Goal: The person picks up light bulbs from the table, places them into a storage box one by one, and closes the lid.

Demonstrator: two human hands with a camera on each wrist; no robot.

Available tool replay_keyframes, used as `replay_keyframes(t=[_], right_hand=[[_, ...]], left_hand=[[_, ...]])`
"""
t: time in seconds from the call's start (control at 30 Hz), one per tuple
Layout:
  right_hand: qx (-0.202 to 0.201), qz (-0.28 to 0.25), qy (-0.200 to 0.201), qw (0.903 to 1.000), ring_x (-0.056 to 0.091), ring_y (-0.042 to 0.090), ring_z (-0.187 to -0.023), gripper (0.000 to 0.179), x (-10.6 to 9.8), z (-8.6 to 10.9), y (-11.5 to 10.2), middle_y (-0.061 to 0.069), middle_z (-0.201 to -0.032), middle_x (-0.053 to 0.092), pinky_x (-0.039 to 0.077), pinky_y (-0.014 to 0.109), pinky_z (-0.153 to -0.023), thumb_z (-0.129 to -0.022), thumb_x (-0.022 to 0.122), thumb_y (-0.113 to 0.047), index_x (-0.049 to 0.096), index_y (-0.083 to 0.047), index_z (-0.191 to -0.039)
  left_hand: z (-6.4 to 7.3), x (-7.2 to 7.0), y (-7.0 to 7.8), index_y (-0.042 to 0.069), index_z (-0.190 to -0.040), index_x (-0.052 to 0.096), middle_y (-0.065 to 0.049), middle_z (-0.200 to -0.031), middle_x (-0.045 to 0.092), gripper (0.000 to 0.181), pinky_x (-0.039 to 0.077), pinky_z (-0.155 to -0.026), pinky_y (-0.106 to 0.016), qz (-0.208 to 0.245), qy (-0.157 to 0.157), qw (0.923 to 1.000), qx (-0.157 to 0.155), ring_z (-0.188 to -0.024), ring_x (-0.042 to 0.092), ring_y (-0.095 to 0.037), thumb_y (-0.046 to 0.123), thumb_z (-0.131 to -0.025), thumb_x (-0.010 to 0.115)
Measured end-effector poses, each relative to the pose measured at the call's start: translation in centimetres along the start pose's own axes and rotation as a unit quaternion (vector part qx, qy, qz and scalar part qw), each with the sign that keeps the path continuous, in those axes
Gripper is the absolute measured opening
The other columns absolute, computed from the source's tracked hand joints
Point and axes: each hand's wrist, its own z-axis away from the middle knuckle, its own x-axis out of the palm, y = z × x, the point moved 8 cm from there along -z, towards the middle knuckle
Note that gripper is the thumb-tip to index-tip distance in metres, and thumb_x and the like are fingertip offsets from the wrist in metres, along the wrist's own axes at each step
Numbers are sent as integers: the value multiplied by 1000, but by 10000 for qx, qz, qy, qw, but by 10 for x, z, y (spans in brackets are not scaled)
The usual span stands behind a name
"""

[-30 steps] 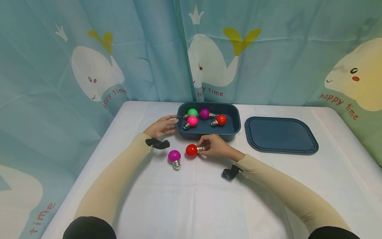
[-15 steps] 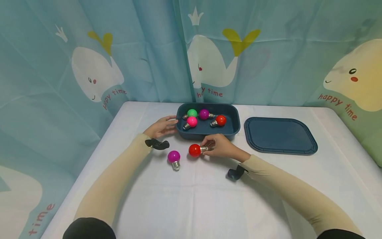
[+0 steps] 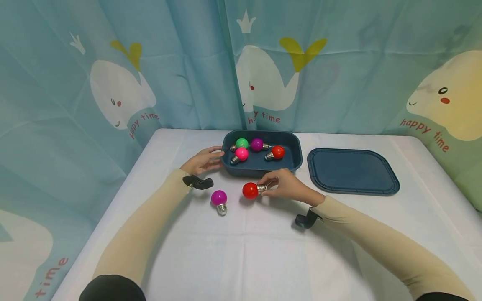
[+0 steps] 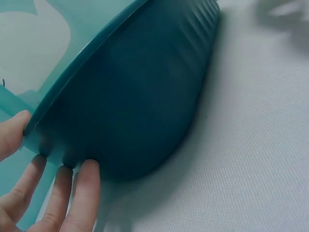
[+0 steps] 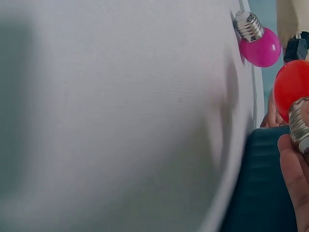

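My right hand (image 3: pixel 283 184) pinches a red light bulb (image 3: pixel 250 190) by its silver screw base, in front of the dark blue box (image 3: pixel 263 170). In the right wrist view the red bulb (image 5: pixel 291 87) shows its globe, with my fingers (image 5: pixel 293 174) at the threaded base. My left hand (image 3: pixel 205 160) rests against the box's left end. In the left wrist view its fingertips (image 4: pixel 89 169) touch the outer wall of the box (image 4: pixel 130 96), with the thumb by the rim. A purple bulb (image 3: pixel 219 198) lies on the table, left of the red one, base toward me.
Inside the box lie a green bulb (image 3: pixel 242 143), a pink bulb (image 3: pixel 242 154), a purple bulb (image 3: pixel 257 144) and a second red bulb (image 3: pixel 278 152). To the right, a dark blue lid (image 3: pixel 352 171) lies flat on the white table (image 3: pixel 241 251). A printed curtain (image 3: pixel 196 62) stands behind.
My right hand has shifted a little to the right, carrying the red bulb away from the purple bulb on the table. The left hand stays at the box.
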Motion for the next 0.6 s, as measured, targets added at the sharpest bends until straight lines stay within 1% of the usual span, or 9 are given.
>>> replay_keyframes(t=[0.13, 0.23, 0.47, 0.6], right_hand=[[-62, 13, 35, 10000, 69, 18, -84, 26, -6, 4, -5, 11, -96, 72, 58, 27, -79, -73, 78, -5, 71, -3, -99], [-105, 8, 29, 9999, 69, 19, -84, 27, -10, 6, -7, 12, -96, 72, 58, 29, -79, -73, 77, -3, 71, -2, -99], [-269, 131, 58, 9995, 69, 17, -83, 27, -21, 11, -16, 11, -95, 72, 58, 28, -79, -73, 77, -1, 71, -2, -99], [-256, 183, 96, 9995, 69, 15, -83, 28, -27, 13, -18, 9, -95, 72, 58, 26, -79, -73, 77, -2, 71, -3, -100]], left_hand=[[1, 0, 1, 8, -149, 23, -16, -149, 33, 56, 35, -111, -40, 62, -16, 10000, 48, -94, 58, -10, 11, -98, 47], [1, 0, 1, 7, -148, 23, -15, -147, 35, 56, 35, -111, -40, 103, -39, 9999, 73, -87, 60, -6, 11, -98, 47], [1, 0, 2, 7, -149, 23, -11, -140, 40, 56, 35, -110, -40, 124, -45, 9999, 81, -85, 61, -5, 11, -97, 47], [1, -1, 1, 7, -148, 24, -10, -136, 42, 56, 35, -111, -40, 176, -21, 9998, 58, -84, 61, -6, 10, -97, 47]])
